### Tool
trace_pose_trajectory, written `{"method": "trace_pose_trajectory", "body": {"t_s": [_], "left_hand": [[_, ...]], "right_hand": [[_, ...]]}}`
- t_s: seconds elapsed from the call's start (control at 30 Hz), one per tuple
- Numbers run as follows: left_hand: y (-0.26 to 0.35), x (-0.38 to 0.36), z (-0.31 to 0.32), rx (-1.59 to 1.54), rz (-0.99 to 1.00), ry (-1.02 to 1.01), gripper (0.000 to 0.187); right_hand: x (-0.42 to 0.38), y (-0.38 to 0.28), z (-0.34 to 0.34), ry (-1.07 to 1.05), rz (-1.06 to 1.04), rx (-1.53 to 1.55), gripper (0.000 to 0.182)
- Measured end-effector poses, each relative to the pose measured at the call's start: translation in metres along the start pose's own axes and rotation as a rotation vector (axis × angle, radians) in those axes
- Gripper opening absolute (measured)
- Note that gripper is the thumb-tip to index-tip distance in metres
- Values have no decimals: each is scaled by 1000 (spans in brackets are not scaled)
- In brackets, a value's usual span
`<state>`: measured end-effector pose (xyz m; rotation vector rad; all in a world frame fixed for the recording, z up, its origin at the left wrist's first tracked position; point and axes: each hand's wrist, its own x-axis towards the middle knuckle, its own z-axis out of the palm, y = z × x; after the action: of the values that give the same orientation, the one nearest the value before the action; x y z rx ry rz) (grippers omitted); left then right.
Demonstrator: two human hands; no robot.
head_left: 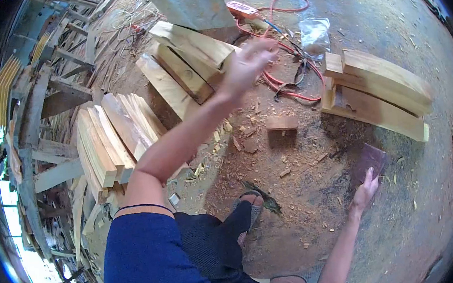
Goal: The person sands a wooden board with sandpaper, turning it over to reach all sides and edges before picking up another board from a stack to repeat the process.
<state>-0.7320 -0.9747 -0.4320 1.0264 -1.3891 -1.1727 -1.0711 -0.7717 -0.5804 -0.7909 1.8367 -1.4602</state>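
Note:
My left hand (244,71) is raised at the upper middle, near the ends of some stacked timber pieces (191,47). It is a little blurred, its fingers are loosely bent and apart, and nothing shows in it. At the lower right, my right hand (367,191) grips the near edge of a flat, dark reddish-brown block (369,164), thumb on top. Between the hands a small wooden block (281,122) lies on the shavings. Beyond the right hand, curved wooden pieces (384,95) are stacked.
More cut boards (112,132) lie in a pile at the left, beside a wooden frame (39,120). A red cord (309,100) runs from an orange-red power strip (242,9). A clear plastic bag (315,35) sits near it. My foot (251,199) rests on the shavings-covered floor.

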Motion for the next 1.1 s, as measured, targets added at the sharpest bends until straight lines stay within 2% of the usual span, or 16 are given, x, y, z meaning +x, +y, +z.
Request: {"method": "trace_pose_trajectory", "body": {"t_s": [0.03, 0.13, 0.2, 0.33, 0.4, 0.47, 0.53, 0.67, 0.7, 0.73, 0.77, 0.8, 0.87, 1.0, 1.03, 1.1], "left_hand": [[6, 0, -29, -18, 34, 175, 23], [-17, 3, -163, 767, 186, 703, 37], [-38, -11, -234, 784, -177, 1054, 71], [-108, -20, -292, 864, -506, 1175, 100], [-111, -25, -290, 705, -575, 1007, 113], [-105, -25, -292, 827, -551, 1007, 103], [-100, -35, -290, 540, -323, 1006, 76], [-102, -72, -332, -221, -402, 782, 34], [-55, -86, -276, -310, -408, 783, 37], [-2, -99, -213, -398, -415, 786, 43], [12, -109, -195, -415, -372, 642, 48], [26, -118, -177, -431, -328, 499, 53], [36, -119, -151, -335, -218, 300, 65], [55, -118, -65, -518, -324, 2, 67], [47, -112, -54, -450, -440, -164, 71], [58, -103, 8, -845, -710, -517, 74]], "right_hand": [[1, 0, 8, 1, 3, -34, 46], [-10, -20, 38, -109, 2, -6, 45], [-18, -21, 52, -146, -32, 12, 43], [-34, -17, 72, -283, -51, -37, 43], [-41, -20, 76, -315, 12, -2, 41], [-41, -28, 79, -301, -28, -32, 40], [-40, -32, 76, -301, -70, -61, 40], [-30, -41, 59, -321, -26, 50, 37], [-30, -39, 53, -301, -19, 41, 37], [-31, -35, 51, -290, 185, 360, 38], [-32, -33, 49, -274, 383, 687, 39], [-34, -36, 47, -251, 376, 702, 39], [-40, -46, 46, -439, 698, 1233, 34], [-45, -70, 58, -528, 530, 1354, 55], [-46, -86, 58, -611, 439, 1433, 57], [-40, -102, 52, -747, 277, 1551, 58]]}}
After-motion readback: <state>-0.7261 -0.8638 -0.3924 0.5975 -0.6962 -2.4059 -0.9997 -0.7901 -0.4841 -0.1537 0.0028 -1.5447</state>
